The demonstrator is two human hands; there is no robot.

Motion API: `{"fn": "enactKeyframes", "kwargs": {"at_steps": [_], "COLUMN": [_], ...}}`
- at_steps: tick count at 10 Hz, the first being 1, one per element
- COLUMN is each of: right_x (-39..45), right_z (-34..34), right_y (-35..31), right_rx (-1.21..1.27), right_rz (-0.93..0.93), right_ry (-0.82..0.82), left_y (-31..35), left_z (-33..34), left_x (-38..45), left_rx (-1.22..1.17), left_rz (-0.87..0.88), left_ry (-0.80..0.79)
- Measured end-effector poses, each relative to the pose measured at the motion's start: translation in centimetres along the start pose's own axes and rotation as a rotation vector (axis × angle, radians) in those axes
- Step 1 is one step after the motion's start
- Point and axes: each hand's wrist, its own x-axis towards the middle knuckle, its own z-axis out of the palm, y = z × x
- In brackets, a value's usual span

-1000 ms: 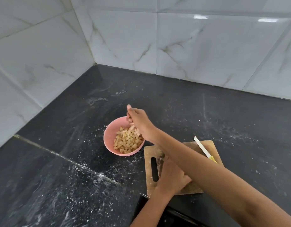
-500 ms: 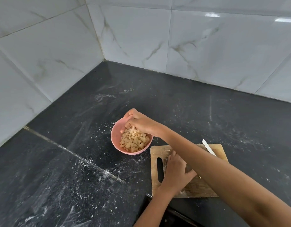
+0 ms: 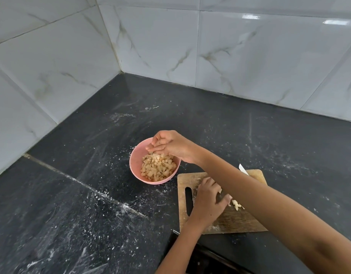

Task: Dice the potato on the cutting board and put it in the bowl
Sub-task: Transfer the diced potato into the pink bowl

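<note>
Glossy marbled wall tiles (image 3: 249, 56), black countertop (image 3: 91, 194)

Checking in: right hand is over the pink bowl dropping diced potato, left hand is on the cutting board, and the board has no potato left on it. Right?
Not quite. The head view shows potato pieces left on the cutting board, beside the left hand. The right hand is over the pink bowl.
</note>
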Motion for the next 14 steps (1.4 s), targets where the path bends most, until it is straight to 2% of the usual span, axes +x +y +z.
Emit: {"fn": "enactKeyframes", "kwargs": {"at_steps": [1, 2, 3, 4, 5, 6, 7, 8, 9, 10, 11, 12, 14], "right_x": [-1.8, -5.3, -10.3, -15.3, -18.9, -19.1, -17.8, -16.9, -17.4, -18.8, -20.4, -19.8, -16.4], "right_z": [-1.1, -3.3, -5.4, -6.3, -5.7, -3.8, -2.2, -1.4, -2.9, -6.0, -7.2, -6.3, -5.1], "right_y": [-0.2, 0.3, 3.5, 9.5, 14.4, 16.5, 16.6, 15.5, 14.3, 13.7, 13.4, 13.4, 12.9], "right_rx": [0.215, 0.377, 0.247, -0.317, -0.688, -0.802, -0.891, -0.766, -0.521, -0.559, -0.597, -0.575, -0.438], "right_rz": [-0.04, -0.068, -0.091, -0.111, -0.14, 0.028, 0.085, -0.02, -0.108, -0.03, 0.276, 0.364, 0.156], "right_ry": [0.063, 0.206, 0.403, 0.674, 0.707, 0.539, 0.478, 0.394, 0.409, 0.594, 0.464, 0.401, 0.577], "left_y": [-0.1, -0.7, -1.5, -2.4, -3.1, -3.5, -3.4, -3.5, -3.5, -3.3, -3.2, -2.9, -2.5], "left_z": [0.3, 1.0, 1.5, 1.7, 2.1, 2.0, 1.7, 1.3, 1.1, 1.0, 1.1, 1.4, 1.1], "left_x": [-0.2, 0.3, 0.4, 0.0, -0.8, -1.4, -1.4, -1.4, -1.4, -1.4, -0.8, 0.1, -0.1], "left_rx": [-0.042, -0.091, -0.087, -0.017, 0.045, 0.033, -0.021, -0.086, -0.147, -0.145, -0.11, -0.086, -0.17], "left_rz": [0.02, -0.02, 0.007, 0.059, 0.094, 0.081, 0.061, 0.01, -0.07, -0.107, -0.096, -0.068, -0.086], "left_ry": [0.041, 0.03, 0.027, 0.039, 0.013, 0.03, 0.093, 0.173, 0.167, 0.11, 0.054, 0.017, 0.12]}}
